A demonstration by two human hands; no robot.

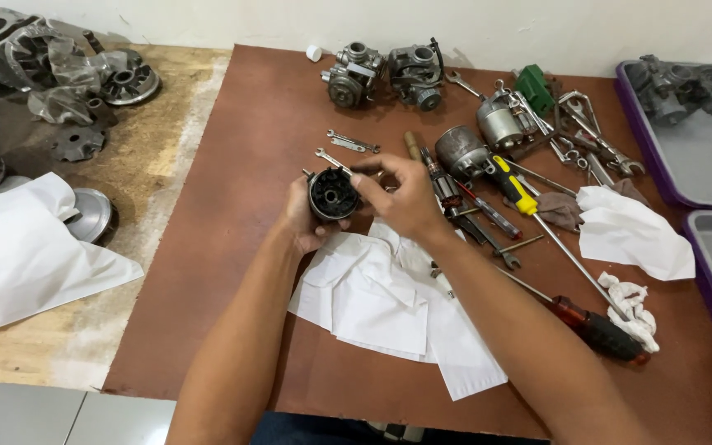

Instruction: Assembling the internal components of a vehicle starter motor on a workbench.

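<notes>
My left hand (300, 216) cups a small round black motor end cap (332, 194) from below, its open face turned toward me. My right hand (403, 196) reaches in from the right, and its fingertips pinch the cap's upper right rim. Both hands hover above a crumpled white cloth (389, 301) spread on the brown mat (241, 272). Just right of my right hand lies a dark armature shaft (445, 191) beside a grey cylindrical motor housing (461, 152).
Two carburetors (382, 74) sit at the mat's far edge. Wrenches, pliers and a yellow-handled screwdriver (537, 221) litter the right side, along with a red-handled screwdriver (587, 323) and white rags (632, 231). Purple trays (706, 165) stand far right. Engine parts (59, 74) and white cloth (26, 255) lie left.
</notes>
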